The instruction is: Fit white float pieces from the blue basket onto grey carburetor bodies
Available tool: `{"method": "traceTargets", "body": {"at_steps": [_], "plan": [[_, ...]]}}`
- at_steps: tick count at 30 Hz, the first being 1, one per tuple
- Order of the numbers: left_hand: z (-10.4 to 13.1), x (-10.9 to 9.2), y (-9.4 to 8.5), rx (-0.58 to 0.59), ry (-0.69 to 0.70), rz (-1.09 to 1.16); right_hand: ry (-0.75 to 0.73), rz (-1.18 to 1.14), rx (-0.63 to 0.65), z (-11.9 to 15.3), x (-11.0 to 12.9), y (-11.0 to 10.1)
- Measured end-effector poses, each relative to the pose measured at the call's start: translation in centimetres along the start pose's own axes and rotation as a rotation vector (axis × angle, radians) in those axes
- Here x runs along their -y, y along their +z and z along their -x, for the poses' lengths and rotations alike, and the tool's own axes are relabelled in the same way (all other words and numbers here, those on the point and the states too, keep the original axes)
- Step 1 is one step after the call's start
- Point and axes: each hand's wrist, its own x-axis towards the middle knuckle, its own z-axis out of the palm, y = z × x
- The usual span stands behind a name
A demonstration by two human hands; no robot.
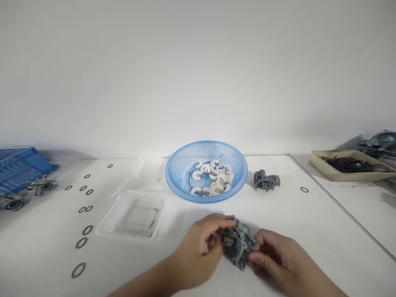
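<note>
Left hand (198, 247): fingers curled around the carburetor body (237, 246), gripping its left side.
Right hand (276, 258): fingertips pinching its right edge.
Carburetor body: near centre of the table (309, 222); probably cast metal, stiff, fairly heavy; best gripped by its outer flanks.
Far: blue basket (173, 173) of white floats (210, 177).

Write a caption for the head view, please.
Both hands, left and right, hold a grey carburetor body before a blue basket.
</note>
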Motion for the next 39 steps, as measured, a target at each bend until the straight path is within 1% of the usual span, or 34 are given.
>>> {"method": "traceTargets", "body": {"at_steps": [2,4,8,11,13,15,17,19,21,23,26,28,29,32,36,39], "plan": [[0.4,-0.2,0.0,0.019,0.033,0.025,-0.015,0.095,-0.031,0.1,-0.1,-0.6],[0.6,-0.2,0.2,0.036,0.045,0.031,-0.033,0.136,-0.056,0.0,-0.3,-1.6],[0.5,0.1,0.7,0.064,0.015,0.074,-0.057,0.088,-0.103,-0.5,-0.4,-3.8],[0.5,0.0,0.5,0.123,0.012,-0.056,-0.097,-0.017,-0.134,-0.6,0.6,-4.7],[0.7,-0.2,0.2,0.172,0.023,-0.184,-0.133,-0.111,-0.16,-0.3,1.6,-4.5],[1.0,-0.3,0.1,0.181,0.066,-0.264,-0.165,-0.19,-0.164,0.2,2.5,-3.9],[1.2,-0.3,0.2,0.147,0.117,-0.297,-0.203,-0.192,-0.147,0.6,3.1,-3.0],[1.3,-0.3,0.6,0.09,0.132,-0.289,-0.251,-0.112,-0.151,0.8,3.4,-2.4],[1.1,-0.4,0.9,0.041,0.11,-0.235,-0.291,-0.023,-0.187,0.8,3.3,-2.0],[1.0,-0.8,1.2,-0.004,0.053,-0.153,-0.31,0.016,-0.226,0.7,3.2,-1.7],[0.9,-1.3,1.5,-0.045,-0.124,-0.056,-0.313,0.035,-0.239,0.6,3.1,-1.4],[0.9,-1.4,1.7,-0.058,-0.199,-0.029,-0.301,0.041,-0.227,0.5,3.1,-1.2],[1.0,-1.5,1.8,-0.061,-0.2,-0.024,-0.297,0.043,-0.222,0.5,3.1,-1.1],[1.2,-1.4,2.1,-0.089,-0.146,-0.032,-0.279,0.046,-0.23,0.5,3.1,-0.8],[1.4,-1.4,2.4,-0.085,-0.167,-0.038,-0.246,0.031,-0.231,0.4,3.2,-0.6],[1.6,-1.4,2.6,-0.092,-0.149,-0.051,-0.208,-0.046,-0.193,0.4,3.3,-0.5]]}}
